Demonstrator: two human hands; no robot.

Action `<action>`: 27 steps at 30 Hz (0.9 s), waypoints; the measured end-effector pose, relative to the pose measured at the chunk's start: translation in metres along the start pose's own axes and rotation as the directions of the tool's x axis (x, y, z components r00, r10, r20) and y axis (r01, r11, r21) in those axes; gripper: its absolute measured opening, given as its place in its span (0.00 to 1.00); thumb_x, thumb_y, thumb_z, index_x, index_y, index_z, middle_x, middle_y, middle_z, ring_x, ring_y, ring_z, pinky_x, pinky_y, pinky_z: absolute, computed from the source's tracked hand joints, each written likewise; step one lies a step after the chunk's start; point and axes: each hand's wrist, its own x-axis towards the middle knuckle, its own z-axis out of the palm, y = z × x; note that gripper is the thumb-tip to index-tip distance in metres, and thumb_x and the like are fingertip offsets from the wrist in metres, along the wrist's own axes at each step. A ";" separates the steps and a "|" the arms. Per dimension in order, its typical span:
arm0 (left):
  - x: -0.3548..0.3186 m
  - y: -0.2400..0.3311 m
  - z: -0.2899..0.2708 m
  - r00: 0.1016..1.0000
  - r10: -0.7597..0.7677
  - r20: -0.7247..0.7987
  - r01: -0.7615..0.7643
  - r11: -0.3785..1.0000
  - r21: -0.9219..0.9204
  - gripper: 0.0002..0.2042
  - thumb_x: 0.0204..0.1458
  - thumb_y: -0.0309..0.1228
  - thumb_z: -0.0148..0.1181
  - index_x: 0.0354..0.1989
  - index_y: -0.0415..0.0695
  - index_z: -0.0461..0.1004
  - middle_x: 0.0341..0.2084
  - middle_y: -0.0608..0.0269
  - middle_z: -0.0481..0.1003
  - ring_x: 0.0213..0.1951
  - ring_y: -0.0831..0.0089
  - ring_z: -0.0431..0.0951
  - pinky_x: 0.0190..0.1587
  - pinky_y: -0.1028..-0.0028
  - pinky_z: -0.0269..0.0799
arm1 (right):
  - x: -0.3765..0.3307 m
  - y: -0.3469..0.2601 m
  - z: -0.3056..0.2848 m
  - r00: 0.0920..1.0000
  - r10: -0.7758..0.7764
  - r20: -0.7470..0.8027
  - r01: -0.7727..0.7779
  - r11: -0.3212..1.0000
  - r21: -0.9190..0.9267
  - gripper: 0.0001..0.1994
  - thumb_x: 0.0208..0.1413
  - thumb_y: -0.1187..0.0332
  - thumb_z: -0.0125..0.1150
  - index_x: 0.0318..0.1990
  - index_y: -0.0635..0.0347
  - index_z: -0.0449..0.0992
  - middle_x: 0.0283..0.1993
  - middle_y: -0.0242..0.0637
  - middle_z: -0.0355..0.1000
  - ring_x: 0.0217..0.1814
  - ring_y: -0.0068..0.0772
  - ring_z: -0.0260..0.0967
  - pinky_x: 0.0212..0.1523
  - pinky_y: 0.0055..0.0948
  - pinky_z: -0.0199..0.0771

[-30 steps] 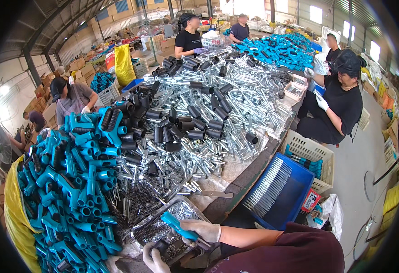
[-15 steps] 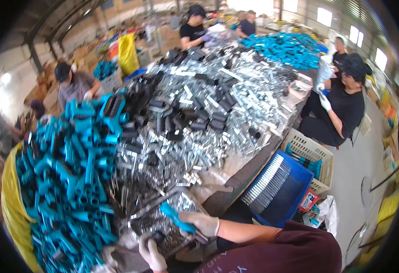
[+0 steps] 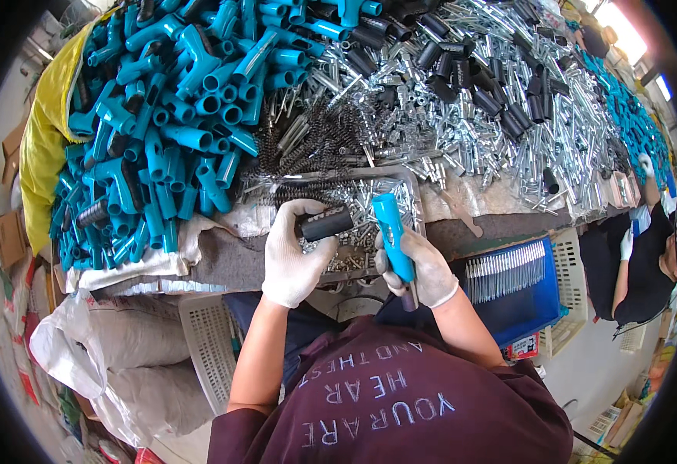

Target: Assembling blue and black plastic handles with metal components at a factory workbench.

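We have both gloved hands at the centre of the frame, just below a shallow tray of small metal parts (image 3: pixel 412 203). Our left hand (image 3: pixel 296 255) is closed around a short black grip sleeve (image 3: pixel 326 223), whose long axis runs nearly level across the picture, its free end pointing right and slightly up. Our right hand (image 3: pixel 423 267) is wrapped around a blue tube handle (image 3: pixel 392 232) that stands almost upright in the frame, top end leaning a little left, with a dark stub showing below the fist. The two pieces sit close together: the sleeve's right end lies just left of the blue tube's upper half, nearly touching it (we cannot tell whether they actually meet). The hands themselves are apart, a narrow gap of tray between them.

The left hand is the nearer one to the pile of blue tube parts (image 3: pixel 176 116) filling the upper left, and to the dark wire brushes (image 3: pixel 315 147) just above the tray. The heap of bright metal pieces (image 3: pixel 493 116) spreads over the upper right. The table edge (image 3: pixel 222 271) runs just under our wrists, so open room lies mostly toward us. A blue crate (image 3: pixel 524 301) sits lower right beside our right forearm; a white sack (image 3: pixel 107 348) lies lower left. Another person's gloved hand (image 3: pixel 627 243) shows at the right rim.
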 end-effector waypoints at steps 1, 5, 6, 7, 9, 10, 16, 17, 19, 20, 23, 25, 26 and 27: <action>-0.002 -0.002 0.000 1.000 -0.003 -0.003 0.003 1.000 0.000 0.19 0.40 0.16 0.58 0.43 0.39 0.67 0.41 0.59 0.72 0.44 0.74 0.72 0.50 0.75 0.68 | -0.002 0.002 0.000 1.000 0.004 0.002 -0.004 1.000 -0.001 0.21 0.63 0.49 0.52 0.49 0.59 0.67 0.32 0.36 0.73 0.21 0.21 0.67 0.19 0.20 0.64; -0.004 -0.003 -0.003 0.993 0.119 -0.012 -0.119 0.992 0.028 0.18 0.37 0.13 0.58 0.40 0.40 0.66 0.41 0.57 0.74 0.44 0.71 0.74 0.51 0.74 0.68 | -0.008 0.006 0.002 1.000 0.017 0.019 -0.017 1.000 -0.008 0.22 0.64 0.50 0.51 0.50 0.61 0.67 0.32 0.36 0.72 0.23 0.21 0.67 0.20 0.20 0.64; -0.004 -0.002 -0.004 0.992 0.125 0.004 -0.125 0.990 0.071 0.18 0.37 0.13 0.59 0.39 0.40 0.66 0.41 0.57 0.74 0.44 0.70 0.74 0.51 0.74 0.68 | -0.009 0.006 0.003 1.000 0.021 0.016 -0.021 1.000 -0.022 0.22 0.64 0.50 0.51 0.50 0.61 0.67 0.32 0.36 0.72 0.23 0.20 0.67 0.20 0.20 0.64; -0.004 -0.001 -0.005 0.992 0.126 0.003 -0.126 0.989 0.071 0.18 0.37 0.13 0.59 0.39 0.40 0.66 0.41 0.57 0.74 0.44 0.70 0.74 0.51 0.74 0.68 | -0.010 0.005 0.004 1.000 0.020 0.017 -0.020 1.000 -0.023 0.22 0.64 0.50 0.51 0.50 0.61 0.67 0.32 0.36 0.72 0.23 0.20 0.67 0.20 0.20 0.64; -0.004 0.000 -0.006 0.990 0.139 0.008 -0.140 0.988 0.064 0.18 0.37 0.15 0.62 0.40 0.40 0.68 0.40 0.58 0.74 0.43 0.70 0.75 0.50 0.74 0.70 | -0.012 0.005 0.006 0.999 0.049 -0.006 -0.049 0.998 -0.025 0.21 0.64 0.52 0.51 0.50 0.62 0.68 0.33 0.36 0.72 0.23 0.20 0.67 0.20 0.19 0.64; -0.003 0.005 -0.007 0.990 0.141 0.008 -0.141 0.988 0.063 0.18 0.37 0.15 0.62 0.40 0.40 0.68 0.40 0.58 0.74 0.43 0.70 0.75 0.50 0.74 0.70 | -0.013 0.003 0.006 0.999 0.047 -0.008 -0.047 0.999 -0.026 0.21 0.64 0.52 0.51 0.50 0.62 0.68 0.33 0.36 0.72 0.23 0.20 0.67 0.20 0.19 0.64; -0.003 0.032 -0.033 0.917 -0.012 0.399 0.005 1.000 0.020 0.16 0.46 0.28 0.64 0.44 0.37 0.74 0.36 0.56 0.79 0.39 0.68 0.80 0.46 0.70 0.73 | -0.023 -0.015 0.009 0.970 0.236 0.062 -0.166 0.822 -0.544 0.11 0.60 0.65 0.51 0.43 0.64 0.72 0.29 0.30 0.71 0.22 0.15 0.64 0.21 0.18 0.64; 0.000 0.037 -0.033 0.915 -0.011 0.402 0.004 1.000 0.019 0.16 0.46 0.28 0.64 0.44 0.37 0.74 0.36 0.56 0.79 0.39 0.68 0.80 0.46 0.70 0.73 | -0.024 -0.016 0.011 0.957 0.279 0.083 -0.184 0.798 -0.574 0.11 0.60 0.65 0.52 0.42 0.63 0.73 0.28 0.28 0.70 0.21 0.14 0.62 0.21 0.18 0.63; 0.003 0.043 -0.033 0.773 -0.090 0.628 0.047 0.995 0.085 0.15 0.49 0.30 0.63 0.44 0.38 0.74 0.34 0.54 0.80 0.38 0.65 0.81 0.43 0.69 0.74 | -0.025 -0.011 0.016 0.960 0.267 0.088 -0.152 0.757 -0.636 0.10 0.61 0.64 0.51 0.41 0.62 0.73 0.27 0.27 0.69 0.21 0.13 0.60 0.21 0.18 0.62; -0.004 0.038 -0.024 0.783 0.007 0.621 -0.119 0.983 0.139 0.11 0.52 0.32 0.62 0.40 0.39 0.73 0.31 0.54 0.80 0.35 0.63 0.82 0.40 0.69 0.75 | -0.024 -0.012 0.025 0.959 0.276 0.064 -0.175 0.755 -0.631 0.10 0.61 0.63 0.51 0.40 0.61 0.72 0.27 0.27 0.69 0.21 0.13 0.60 0.21 0.18 0.61; -0.004 0.046 -0.001 0.909 -0.078 0.410 -0.110 0.903 0.415 0.11 0.58 0.37 0.55 0.36 0.41 0.71 0.25 0.50 0.78 0.32 0.52 0.80 0.36 0.62 0.75 | -0.016 -0.010 0.034 0.980 0.195 0.025 -0.154 0.842 -0.517 0.12 0.62 0.60 0.51 0.39 0.60 0.71 0.27 0.26 0.68 0.21 0.12 0.58 0.21 0.17 0.59; 0.003 0.059 0.015 0.917 -0.150 0.370 -0.091 0.824 0.559 0.11 0.59 0.38 0.52 0.37 0.42 0.71 0.25 0.50 0.78 0.32 0.50 0.79 0.35 0.60 0.74 | -0.003 -0.004 0.025 0.983 0.183 0.020 -0.141 0.817 -0.560 0.18 0.64 0.55 0.50 0.45 0.63 0.71 0.31 0.32 0.71 0.26 0.20 0.66 0.28 0.22 0.68; 0.006 0.063 0.018 0.925 -0.214 0.314 -0.068 0.721 0.690 0.12 0.61 0.39 0.49 0.37 0.43 0.70 0.25 0.50 0.77 0.32 0.49 0.79 0.33 0.58 0.74 | 0.005 0.006 0.023 0.977 -0.183 0.106 0.207 0.732 -0.649 0.20 0.64 0.54 0.51 0.50 0.64 0.70 0.34 0.37 0.73 0.32 0.30 0.71 0.35 0.26 0.71; 0.011 0.063 0.020 0.924 -0.208 0.320 -0.076 0.722 0.688 0.12 0.61 0.39 0.49 0.37 0.43 0.70 0.25 0.50 0.77 0.32 0.49 0.79 0.33 0.58 0.74 | 0.008 0.010 0.022 0.831 -0.510 0.224 0.502 0.513 -0.696 0.24 0.63 0.52 0.52 0.55 0.66 0.68 0.37 0.42 0.75 0.38 0.39 0.75 0.41 0.30 0.74</action>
